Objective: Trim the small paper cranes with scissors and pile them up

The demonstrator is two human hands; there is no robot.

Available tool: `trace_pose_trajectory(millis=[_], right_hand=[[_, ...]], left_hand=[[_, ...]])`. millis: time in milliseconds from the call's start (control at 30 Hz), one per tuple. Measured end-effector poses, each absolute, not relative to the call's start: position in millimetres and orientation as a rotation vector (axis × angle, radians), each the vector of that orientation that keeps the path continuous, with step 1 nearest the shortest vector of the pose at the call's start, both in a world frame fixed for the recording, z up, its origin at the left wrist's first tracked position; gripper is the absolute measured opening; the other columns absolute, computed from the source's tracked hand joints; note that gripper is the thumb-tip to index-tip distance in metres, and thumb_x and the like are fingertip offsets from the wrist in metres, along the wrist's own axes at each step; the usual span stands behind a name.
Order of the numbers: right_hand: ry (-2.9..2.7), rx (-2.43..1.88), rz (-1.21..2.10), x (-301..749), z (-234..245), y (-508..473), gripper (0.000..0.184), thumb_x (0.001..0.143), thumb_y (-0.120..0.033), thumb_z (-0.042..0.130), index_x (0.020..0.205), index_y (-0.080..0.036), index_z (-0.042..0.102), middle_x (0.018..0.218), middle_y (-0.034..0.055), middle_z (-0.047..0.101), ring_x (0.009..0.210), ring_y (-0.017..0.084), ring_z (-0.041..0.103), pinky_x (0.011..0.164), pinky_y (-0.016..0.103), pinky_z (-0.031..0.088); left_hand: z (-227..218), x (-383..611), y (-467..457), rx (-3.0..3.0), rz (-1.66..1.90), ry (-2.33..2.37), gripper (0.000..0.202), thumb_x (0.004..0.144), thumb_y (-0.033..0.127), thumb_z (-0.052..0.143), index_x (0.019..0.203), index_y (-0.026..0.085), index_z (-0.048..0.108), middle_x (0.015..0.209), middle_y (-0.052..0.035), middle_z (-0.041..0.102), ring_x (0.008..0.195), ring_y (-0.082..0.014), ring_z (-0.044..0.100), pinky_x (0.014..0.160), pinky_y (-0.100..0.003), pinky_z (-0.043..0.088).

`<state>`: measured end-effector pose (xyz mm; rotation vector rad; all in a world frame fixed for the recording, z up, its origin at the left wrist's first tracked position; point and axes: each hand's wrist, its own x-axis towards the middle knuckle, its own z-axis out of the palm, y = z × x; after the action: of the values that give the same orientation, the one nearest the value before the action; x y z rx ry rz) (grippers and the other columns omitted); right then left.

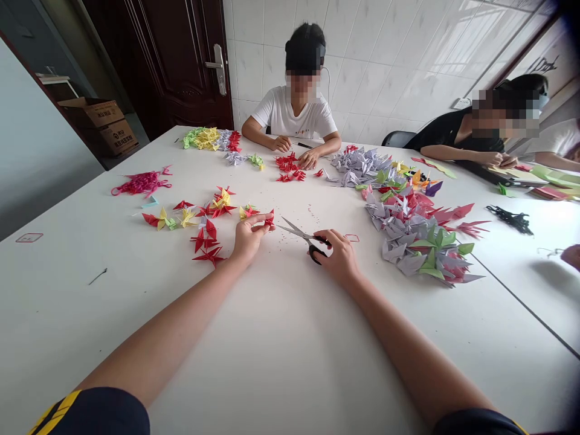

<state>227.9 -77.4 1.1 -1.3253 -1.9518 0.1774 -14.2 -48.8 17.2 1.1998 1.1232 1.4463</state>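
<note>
My left hand (249,237) pinches a small red paper crane (270,220) over the middle of the table. My right hand (338,252) is closed round the black handles of a pair of scissors (301,232). The blades are parted and point toward the red crane, a short gap away from it. Tiny paper bits (283,237) lie scattered beneath the blades. Just left of my left hand lie several small folded cranes, among them a red group (206,241) and a yellow and red cluster (220,202).
A large heap of grey, red and green cranes (408,229) lies to the right. Pink cord (141,182) sits at the left, black cord (510,219) at the right. Across the white table (181,350), a person (294,109) handles red cranes (289,163); more people sit at right.
</note>
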Motion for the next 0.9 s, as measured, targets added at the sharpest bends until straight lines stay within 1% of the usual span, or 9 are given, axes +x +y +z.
trace_pose_trajectory(millis=[267, 400, 533, 700, 900], right_hand=[[-1.970, -1.292, 0.133, 228.7, -0.6, -76.1, 0.026, 0.076, -0.019, 0.063, 0.101, -0.025, 0.064, 0.095, 0.0026, 0.070, 0.079, 0.020, 0.063, 0.077, 0.035, 0.041], [-1.969, -1.308, 0.141, 230.5, -2.1, -75.2, 0.025, 0.077, -0.020, 0.062, 0.101, -0.025, 0.066, 0.096, 0.0031, 0.071, 0.078, 0.020, 0.063, 0.078, 0.036, 0.041], [-1.986, -1.319, 0.174, 230.3, -2.1, -75.5, 0.026, 0.075, -0.020, 0.063, 0.101, -0.024, 0.068, 0.095, 0.0023, 0.071, 0.072, 0.018, 0.060, 0.080, 0.037, 0.041], [-1.944, -1.320, 0.301, 226.5, 1.8, -77.9, 0.025, 0.074, -0.024, 0.065, 0.098, -0.025, 0.069, 0.091, 0.0021, 0.071, 0.068, 0.017, 0.058, 0.081, 0.038, 0.044], [-1.872, -1.295, 0.439, 223.9, 4.0, -78.4, 0.023, 0.070, -0.026, 0.065, 0.093, -0.024, 0.071, 0.085, 0.0017, 0.071, 0.068, 0.018, 0.058, 0.075, 0.036, 0.048]], left_hand=[[16.1, -15.3, -48.3, 1.195, 1.413, 1.113, 0.038, 0.068, 0.032, 0.080, 0.103, 0.018, 0.075, 0.106, -0.0070, 0.072, 0.083, -0.0207, 0.072, 0.098, -0.042, 0.051], [13.2, -16.0, -46.7, 1.186, 1.393, 1.097, 0.035, 0.070, 0.035, 0.080, 0.101, 0.019, 0.076, 0.104, -0.0062, 0.073, 0.083, -0.0215, 0.072, 0.104, -0.045, 0.047], [11.0, -15.8, -45.0, 1.161, 1.428, 1.104, 0.035, 0.072, 0.040, 0.080, 0.099, 0.019, 0.076, 0.101, -0.0060, 0.073, 0.080, -0.0216, 0.073, 0.108, -0.047, 0.043], [8.5, -15.9, -42.8, 1.119, 1.464, 1.076, 0.039, 0.067, 0.041, 0.084, 0.096, 0.017, 0.076, 0.094, -0.0077, 0.074, 0.082, -0.0235, 0.073, 0.105, -0.047, 0.045], [8.9, -15.7, -43.4, 1.097, 1.401, 0.996, 0.035, 0.065, 0.036, 0.084, 0.093, 0.017, 0.076, 0.103, -0.0079, 0.072, 0.082, -0.0214, 0.072, 0.102, -0.045, 0.049]])
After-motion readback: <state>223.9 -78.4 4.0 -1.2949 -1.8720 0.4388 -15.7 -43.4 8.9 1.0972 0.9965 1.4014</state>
